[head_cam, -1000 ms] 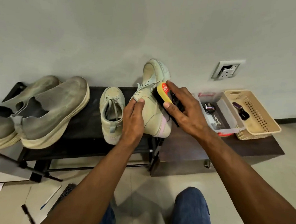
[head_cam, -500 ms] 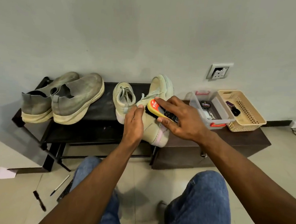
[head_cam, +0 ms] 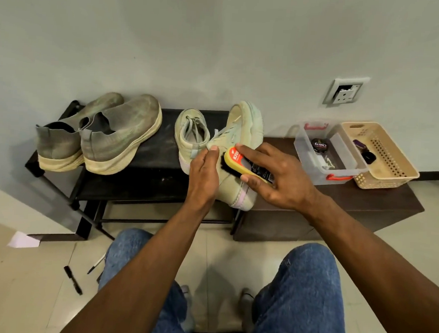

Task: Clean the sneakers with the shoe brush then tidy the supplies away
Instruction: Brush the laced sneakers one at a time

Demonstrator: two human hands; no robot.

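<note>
We propped the sneaker [head_cam: 235, 167] on the bench [head_cam: 152, 151], left hand [head_cam: 203, 175] seemingly gripping its side to steady it, while our right hand [head_cam: 277, 175] clasped the shoe brush [head_cam: 244, 165], bristles against the upper.

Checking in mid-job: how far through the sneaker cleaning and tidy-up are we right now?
Early. Nothing looks finished. In hand: the right hand holds the shoe brush against the tilted light sneaker, which the left hand steadies. Its mate lies untouched on the rack; the grey pair looks dusty. The clear box with polish tin and the basket sit open, so tidying remains.
</note>
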